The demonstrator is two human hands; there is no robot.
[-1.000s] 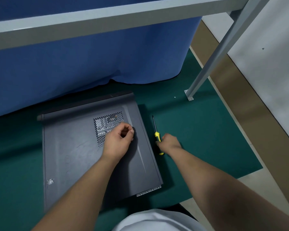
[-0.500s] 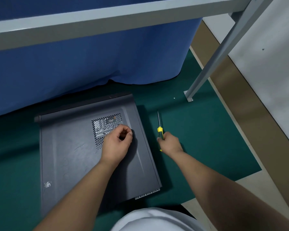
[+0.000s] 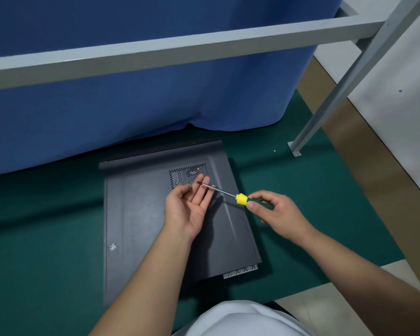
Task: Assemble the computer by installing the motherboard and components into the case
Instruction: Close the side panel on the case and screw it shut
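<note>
Below, a flat dark-grey metal computer case lies on its side on the green mat, its smooth panel facing up with a perforated vent patch near the far edge; what the closed case holds cannot be told. Over it the left hand floats palm up, fingers straight and apart, gripping nothing. To the right, the right hand pinches the yellow-handled screwdriver, whose thin steel shaft crosses the left fingertips. Blue cloth hangs behind a pale metal frame.
</note>
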